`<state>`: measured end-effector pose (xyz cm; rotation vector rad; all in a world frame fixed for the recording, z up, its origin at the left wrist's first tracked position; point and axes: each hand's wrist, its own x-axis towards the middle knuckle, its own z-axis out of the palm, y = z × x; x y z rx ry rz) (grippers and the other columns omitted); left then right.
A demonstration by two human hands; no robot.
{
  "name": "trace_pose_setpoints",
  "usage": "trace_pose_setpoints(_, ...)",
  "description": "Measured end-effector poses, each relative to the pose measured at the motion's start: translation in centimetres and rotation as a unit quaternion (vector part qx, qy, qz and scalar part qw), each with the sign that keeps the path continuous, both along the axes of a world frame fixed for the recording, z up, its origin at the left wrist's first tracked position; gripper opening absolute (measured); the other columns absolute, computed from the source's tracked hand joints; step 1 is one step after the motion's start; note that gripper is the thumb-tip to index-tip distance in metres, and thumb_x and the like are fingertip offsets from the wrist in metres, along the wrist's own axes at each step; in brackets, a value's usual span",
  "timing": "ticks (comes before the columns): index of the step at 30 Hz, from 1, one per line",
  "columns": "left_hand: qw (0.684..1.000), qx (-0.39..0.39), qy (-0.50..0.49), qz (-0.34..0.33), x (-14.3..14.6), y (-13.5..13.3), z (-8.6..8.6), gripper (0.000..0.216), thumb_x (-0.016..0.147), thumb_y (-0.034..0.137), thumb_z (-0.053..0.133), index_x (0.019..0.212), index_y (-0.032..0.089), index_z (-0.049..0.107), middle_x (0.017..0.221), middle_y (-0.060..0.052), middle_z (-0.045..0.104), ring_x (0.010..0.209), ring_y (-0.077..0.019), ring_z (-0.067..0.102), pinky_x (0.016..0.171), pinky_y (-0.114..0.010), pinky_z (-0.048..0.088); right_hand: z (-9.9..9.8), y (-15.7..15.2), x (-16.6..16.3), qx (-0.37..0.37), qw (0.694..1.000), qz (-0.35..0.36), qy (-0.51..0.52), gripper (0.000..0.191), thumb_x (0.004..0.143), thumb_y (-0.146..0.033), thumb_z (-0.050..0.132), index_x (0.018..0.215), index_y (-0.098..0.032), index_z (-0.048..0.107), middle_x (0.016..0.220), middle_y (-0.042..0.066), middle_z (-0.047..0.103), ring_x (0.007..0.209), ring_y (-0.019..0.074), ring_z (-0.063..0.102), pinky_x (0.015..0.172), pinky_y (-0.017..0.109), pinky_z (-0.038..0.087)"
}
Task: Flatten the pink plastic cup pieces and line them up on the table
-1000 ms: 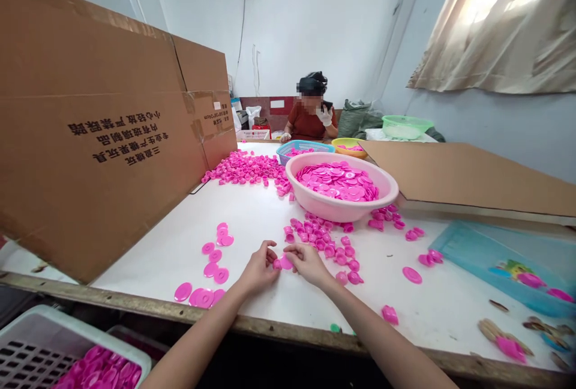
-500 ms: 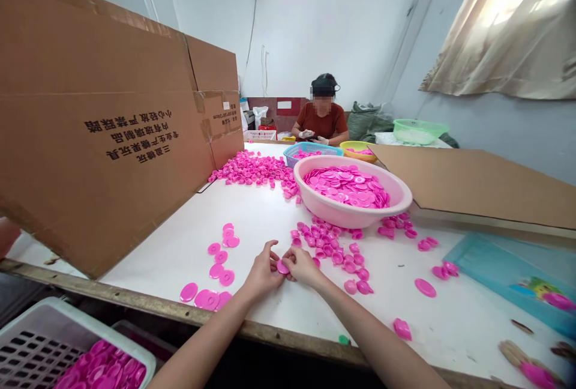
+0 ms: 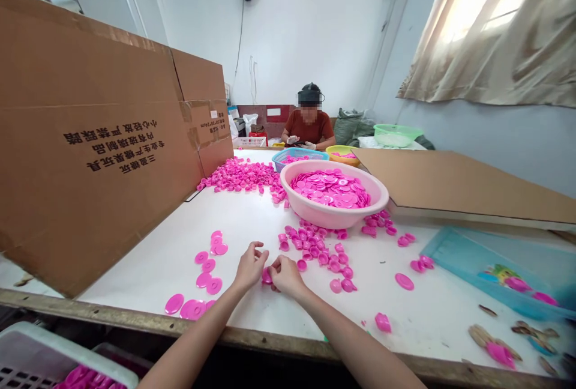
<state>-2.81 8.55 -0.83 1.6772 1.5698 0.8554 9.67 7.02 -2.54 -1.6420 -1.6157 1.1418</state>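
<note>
Over the white table (image 3: 148,260), near its front edge, my two hands are close together. My right hand (image 3: 287,276) has its fingers closed on a small pink plastic piece (image 3: 267,275), partly covered by the fingers, so its exact shape is hard to tell. Just left of it, my left hand (image 3: 251,264) is loosely curled, fingers apart, with nothing visible in it. Several flat pink discs (image 3: 208,265) lie to the left of my left hand. Small pink toy cups (image 3: 315,246), some with spouts or handles, are scattered beyond and right of my right hand.
A pink basin (image 3: 333,218) full of pink discs stands mid-table. A large cardboard box (image 3: 112,131) walls the left; a cardboard sheet (image 3: 459,188) and blue tray (image 3: 468,257) lie right. A person (image 3: 309,125) sits opposite. Below left is a white basket (image 3: 67,347).
The view has shifted, moving the scene leftward. My left hand has come away from the pink piece, which was a disc face between both hands; it now sits at my right fingers.
</note>
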Motion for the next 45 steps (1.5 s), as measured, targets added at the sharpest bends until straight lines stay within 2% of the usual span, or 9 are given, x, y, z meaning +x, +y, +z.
trace_pose_setpoints(4, 0.971, 0.079, 0.204, 0.099, 1.8, 0.7, 0.0, 0.034, 0.079, 0.03, 0.039, 0.111, 0.021, 0.042, 0.104, -0.009, 0.048, 0.099, -0.0242, 0.043, 0.082, -0.039, 0.033, 0.5, -0.3, 0.2, -0.06, 0.994, -0.022, 0.083, 0.006, 0.078, -0.021, 0.047, 0.076, -0.015, 0.046, 0.053, 0.001, 0.059, 0.045, 0.0114, 0.058, 0.043, 0.019, 0.044)
trace_pose_setpoints(8, 0.954, 0.108, 0.268, 0.083, 2.5, 0.5, -0.3, 0.037, 0.08, 0.027, 0.037, 0.116, 0.023, 0.038, 0.11, -0.01, 0.042, 0.1, -0.0264, 0.038, 0.081, -0.04, 0.031, 1.3, 0.6, 1.8, -0.197, 0.961, 0.038, 0.19, 0.008, 0.075, -0.018, 0.054, 0.074, -0.014, 0.047, 0.055, 0.001, 0.061, 0.052, 0.0114, 0.062, 0.048, 0.019, 0.05)
trace_pose_setpoints(14, 0.958, 0.093, 0.266, 0.051, 2.6, 0.7, -0.7, 0.036, 0.08, 0.021, 0.034, 0.115, 0.026, 0.04, 0.107, -0.008, 0.044, 0.095, -0.027, 0.039, 0.078, -0.041, 0.032, 1.7, 3.3, 3.0, -0.279, 0.945, 0.159, 0.055, 0.025, 0.067, -0.029, 0.064, 0.06, -0.011, 0.05, 0.048, 0.004, 0.06, 0.04, 0.0119, 0.058, 0.037, 0.018, 0.047)
trace_pose_setpoints(25, 0.968, 0.078, 0.239, 0.011, 2.1, -0.6, 1.9, 0.03, 0.085, 0.036, 0.029, 0.079, 0.025, 0.055, 0.066, -0.001, 0.057, 0.069, -0.0185, 0.054, 0.066, -0.03, 0.036, 2.7, 2.2, 1.0, -0.129, 0.976, 0.177, 0.015, 0.014, 0.068, -0.011, 0.056, 0.057, -0.013, 0.048, 0.042, -0.002, 0.055, 0.037, 0.0098, 0.055, 0.035, 0.016, 0.043)
trace_pose_setpoints(31, 0.962, 0.029, 0.257, 0.088, -9.8, -7.1, 6.4, 0.03, 0.084, 0.037, 0.027, 0.085, 0.024, 0.054, 0.07, -0.002, 0.062, 0.067, -0.0177, 0.058, 0.058, -0.025, 0.035, 3.4, -1.1, -5.3, 0.047, 0.95, 0.305, 0.038, 0.023, 0.082, -0.025, 0.039, 0.095, -0.014, 0.055, 0.092, 0.007, 0.063, 0.07, 0.0131, 0.063, 0.06, 0.023, 0.048)
trace_pose_setpoints(34, 0.877, -0.057, 0.421, 0.223, -18.0, -12.1, 8.6, 0.032, 0.081, 0.042, 0.03, 0.091, 0.022, 0.053, 0.07, -0.005, 0.062, 0.067, -0.0233, 0.058, 0.059, -0.029, 0.038, 3.0, -2.5, -7.3, 0.211, 0.909, 0.354, -0.066, 0.037, 0.08, -0.016, 0.041, 0.117, -0.021, 0.046, 0.115, 0.007, 0.053, 0.097, 0.0182, 0.054, 0.08, 0.028, 0.042)
trace_pose_setpoints(37, 0.787, -0.062, 0.55, 0.27, -21.8, -14.9, 8.9, 0.033, 0.078, 0.041, 0.035, 0.093, 0.018, 0.054, 0.081, -0.011, 0.06, 0.076, -0.0291, 0.057, 0.064, -0.037, 0.04, 2.3, -3.0, -7.0, 0.246, 0.883, 0.368, -0.156, 0.044, 0.079, -0.012, 0.039, 0.122, -0.022, 0.04, 0.105, 0.008, 0.055, 0.094, 0.0193, 0.052, 0.078, 0.029, 0.04)
trace_pose_setpoints(40, 0.849, 0.025, 0.494, 0.186, -19.1, -13.4, 7.2, 0.033, 0.079, 0.04, 0.036, 0.099, 0.019, 0.051, 0.092, -0.009, 0.056, 0.084, -0.025, 0.055, 0.073, -0.036, 0.041, 1.8, -3.2, -4.6, 0.239, 0.887, 0.342, -0.199, 0.032, 0.079, -0.02, 0.045, 0.11, -0.02, 0.051, 0.1, 0.008, 0.052, 0.086, 0.0184, 0.051, 0.074, 0.027, 0.04)
trace_pose_setpoints(45, 0.949, 0.128, 0.288, -0.024, -6.1, -5.4, 3.7, 0.03, 0.08, 0.03, 0.04, 0.11, 0.023, 0.044, 0.103, -0.005, 0.05, 0.091, -0.0162, 0.051, 0.08, -0.027, 0.039, 1.7, -3.7, 0.8, 0.202, 0.921, 0.292, -0.161, 0.024, 0.071, -0.027, 0.058, 0.094, -0.018, 0.06, 0.096, 0.005, 0.05, 0.083, 0.0151, 0.051, 0.076, 0.023, 0.04)
